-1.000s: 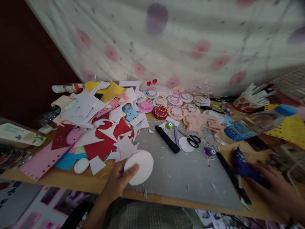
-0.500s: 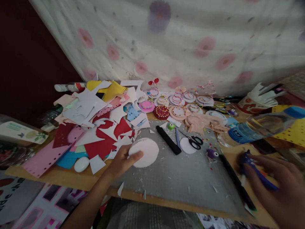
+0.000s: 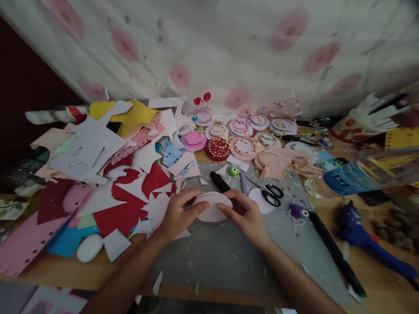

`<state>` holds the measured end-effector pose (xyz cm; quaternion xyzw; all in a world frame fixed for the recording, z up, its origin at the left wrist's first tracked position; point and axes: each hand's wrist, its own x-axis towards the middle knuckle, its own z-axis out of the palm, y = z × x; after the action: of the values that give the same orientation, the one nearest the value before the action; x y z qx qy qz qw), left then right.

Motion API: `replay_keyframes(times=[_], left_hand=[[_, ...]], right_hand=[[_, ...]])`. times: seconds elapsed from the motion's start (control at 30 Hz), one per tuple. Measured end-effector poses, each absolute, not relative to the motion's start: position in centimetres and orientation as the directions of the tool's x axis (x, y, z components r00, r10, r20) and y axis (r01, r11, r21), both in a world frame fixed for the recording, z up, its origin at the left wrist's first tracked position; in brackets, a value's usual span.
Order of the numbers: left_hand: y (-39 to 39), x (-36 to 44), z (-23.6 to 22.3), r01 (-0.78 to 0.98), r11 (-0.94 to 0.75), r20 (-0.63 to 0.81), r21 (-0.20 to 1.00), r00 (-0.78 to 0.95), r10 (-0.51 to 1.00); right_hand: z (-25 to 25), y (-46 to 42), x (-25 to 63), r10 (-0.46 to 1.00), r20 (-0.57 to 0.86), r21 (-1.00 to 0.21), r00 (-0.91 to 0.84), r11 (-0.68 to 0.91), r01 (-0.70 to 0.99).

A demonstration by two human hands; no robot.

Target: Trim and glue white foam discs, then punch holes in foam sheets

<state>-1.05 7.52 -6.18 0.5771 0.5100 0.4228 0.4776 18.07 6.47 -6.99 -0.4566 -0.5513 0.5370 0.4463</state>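
White disc (image 3: pixel 213 211) over mat (image 3: pixel 214 257), clear of table edge (image 3: pixel 225 296)

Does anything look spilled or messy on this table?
Yes: tiny coloured specks lie strewn on the grey mat near the purple one-eyed figure, as if spilled. Jagged offcuts sit in an untidy heap left of the left hand.

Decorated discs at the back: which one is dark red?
The yellow-dotted disc between the bright pink disc and peach disc; only its base is dark red.
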Motion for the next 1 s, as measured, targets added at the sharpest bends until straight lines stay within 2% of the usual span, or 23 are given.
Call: replay_keyframes(times=[0.13,0.33,0.43,0.8,1.0], left_hand=[[7.3,-0.9,-6.0,0.275,-0.055,0.027,0.960,0.105,0.994],[7.0,-1.1,-6.8,0.342,-0.288,0.249,0.895,0.154,0.956],[6.9,-1.1,-7.0,0.361,-0.341,0.297,0.868,0.172,0.939],[6.8,-1.1,-7.0,0.368,-0.304,0.250,0.878,0.188,0.950],[7.3,-0.9,-7.2,0.234,-0.135,0.109,0.963,0.122,0.987]], right_hand=[[-7.1,6.5,17.8,0.985,0.017,-0.996,-0.170,0.032,0.084],[-7.7,6.3,17.4,0.987,0.111,-0.985,-0.112,0.124,0.123],[-7.8,6.1,17.5,0.984,0.142,-0.977,-0.109,0.156,0.142],[-7.7,6.0,17.4,0.988,0.126,-0.975,-0.090,0.140,0.173],[-7.9,6.3,17.3,0.989,0.125,-0.983,-0.075,0.134,0.129]])
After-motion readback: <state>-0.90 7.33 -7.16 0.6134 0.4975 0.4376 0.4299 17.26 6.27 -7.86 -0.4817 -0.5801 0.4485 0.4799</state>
